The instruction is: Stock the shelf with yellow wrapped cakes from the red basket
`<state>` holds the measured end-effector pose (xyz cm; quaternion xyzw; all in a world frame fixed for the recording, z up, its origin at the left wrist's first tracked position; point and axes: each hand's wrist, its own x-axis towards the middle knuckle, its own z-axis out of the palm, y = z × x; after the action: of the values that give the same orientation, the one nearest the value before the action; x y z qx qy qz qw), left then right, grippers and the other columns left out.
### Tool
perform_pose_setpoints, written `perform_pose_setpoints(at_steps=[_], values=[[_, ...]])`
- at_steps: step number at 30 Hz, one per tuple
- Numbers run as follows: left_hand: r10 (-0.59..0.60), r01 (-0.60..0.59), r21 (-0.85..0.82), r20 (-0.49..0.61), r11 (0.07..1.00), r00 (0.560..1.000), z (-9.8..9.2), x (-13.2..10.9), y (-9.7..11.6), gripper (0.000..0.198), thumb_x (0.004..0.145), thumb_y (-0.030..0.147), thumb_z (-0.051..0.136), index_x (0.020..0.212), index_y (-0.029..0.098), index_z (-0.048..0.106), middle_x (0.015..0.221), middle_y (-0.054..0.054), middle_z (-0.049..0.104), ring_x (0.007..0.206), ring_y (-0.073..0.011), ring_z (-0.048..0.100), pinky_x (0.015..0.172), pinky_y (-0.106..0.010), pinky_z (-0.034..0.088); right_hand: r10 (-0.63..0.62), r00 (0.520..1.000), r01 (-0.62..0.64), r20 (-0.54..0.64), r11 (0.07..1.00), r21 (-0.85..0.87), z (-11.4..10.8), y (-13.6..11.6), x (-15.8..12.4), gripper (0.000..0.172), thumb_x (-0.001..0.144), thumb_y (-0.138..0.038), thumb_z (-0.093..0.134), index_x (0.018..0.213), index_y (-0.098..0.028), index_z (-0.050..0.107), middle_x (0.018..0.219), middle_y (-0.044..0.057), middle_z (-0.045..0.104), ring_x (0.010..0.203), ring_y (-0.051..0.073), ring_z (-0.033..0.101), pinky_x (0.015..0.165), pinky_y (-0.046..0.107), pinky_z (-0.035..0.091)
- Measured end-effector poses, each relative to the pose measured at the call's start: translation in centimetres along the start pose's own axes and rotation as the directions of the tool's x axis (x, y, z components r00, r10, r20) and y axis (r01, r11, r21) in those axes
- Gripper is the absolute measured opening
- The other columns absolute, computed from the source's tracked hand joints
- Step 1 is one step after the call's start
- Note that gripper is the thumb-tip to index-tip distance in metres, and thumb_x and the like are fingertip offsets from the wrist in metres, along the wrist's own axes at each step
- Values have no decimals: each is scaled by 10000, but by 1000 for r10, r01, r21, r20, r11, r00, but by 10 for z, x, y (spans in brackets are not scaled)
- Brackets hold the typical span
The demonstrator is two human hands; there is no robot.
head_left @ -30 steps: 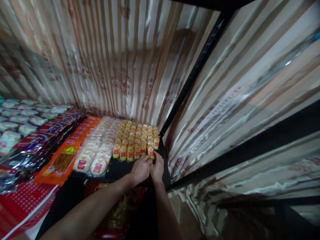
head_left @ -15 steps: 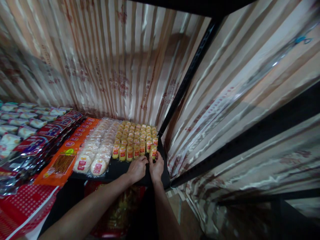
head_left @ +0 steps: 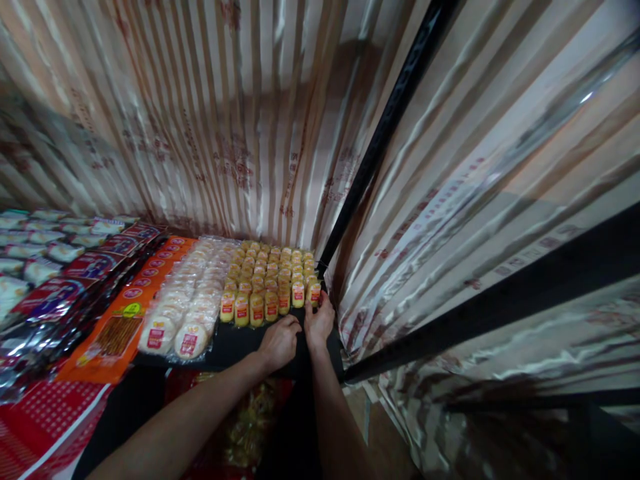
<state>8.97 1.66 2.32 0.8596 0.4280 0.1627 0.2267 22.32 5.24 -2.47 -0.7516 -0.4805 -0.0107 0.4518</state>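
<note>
Small yellow wrapped cakes (head_left: 257,307) with red labels stand upright in close rows on a black shelf (head_left: 233,343). At the right end of the front row, my right hand (head_left: 320,321) has its fingers closed around the sides of one wrapped cake (head_left: 313,293). Just in front of the same row is my left hand (head_left: 280,343), its fingers curled together; whatever may be inside them is hidden. Left of the cakes lie rows of round white rice crackers (head_left: 191,340) in clear wrappers.
Orange packs of stick snacks (head_left: 117,333), dark shiny packets (head_left: 65,300) and white packets (head_left: 43,272) fill the left side. A black post (head_left: 370,160) rises at the shelf's right corner. Striped plastic sheeting (head_left: 260,133) hangs behind. A red perforated basket (head_left: 45,420) sits lower left.
My right hand has shifted the wrapped cake rightward and back, to the right end of the front row. My left hand has moved slightly right and down in view. The view has tilted slightly.
</note>
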Motion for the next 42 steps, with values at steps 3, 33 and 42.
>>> perform_pose_setpoints(at_steps=[3,33,42], values=[[-7,7,-6,7,1000,1000,1,1,-2,335,784,72,382,981,163,637,1106,-58,585,1002,-161,572,918,-259,449,14,1000,-14,21,1000,3,2,2,-1,476,817,-375,401,1184,-87,495,1054,173,592,931,267,528,828,394,403],[-10,11,-37,19,999,1000,9,-20,-6,329,769,56,374,952,174,620,1059,-50,598,963,-146,576,895,-246,450,38,999,-37,-6,995,98,-21,-13,-37,477,845,-439,375,1178,-116,485,1163,179,517,1061,268,477,812,414,442],[-23,13,-146,-68,989,997,14,-90,-13,265,831,142,359,788,173,618,803,-57,617,757,-136,570,742,-224,476,62,981,-123,186,932,340,-52,-59,-131,368,882,-383,315,1023,-143,556,959,129,634,900,204,594,813,333,458]])
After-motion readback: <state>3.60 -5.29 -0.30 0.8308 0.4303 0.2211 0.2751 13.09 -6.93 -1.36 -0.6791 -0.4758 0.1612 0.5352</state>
